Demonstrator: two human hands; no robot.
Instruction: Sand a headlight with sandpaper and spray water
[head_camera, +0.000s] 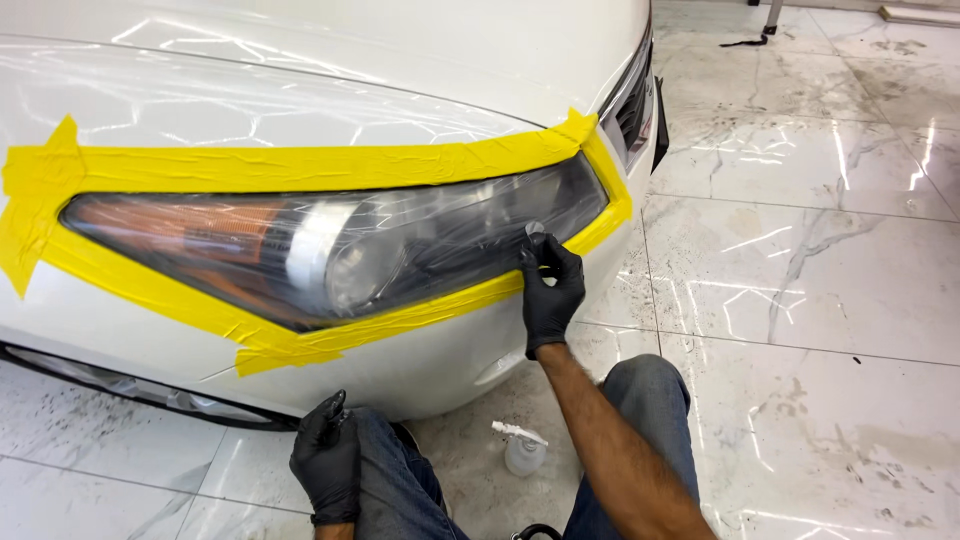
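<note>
A white car's headlight (330, 245) fills the middle of the head view, framed all round by yellow masking tape (300, 165). My right hand (550, 285), in a black glove, pinches a small grey piece of abrasive paper (535, 230) against the lens near its right tip. My left hand (327, 460), also gloved in black, rests fisted on my left knee below the bumper; whether it holds anything is hidden.
A small clear spray bottle (522, 450) with a white trigger stands on the marble floor (800, 300) between my knees. The white bumper (400, 370) overhangs my legs. A dark object (745, 40) lies on the floor far back.
</note>
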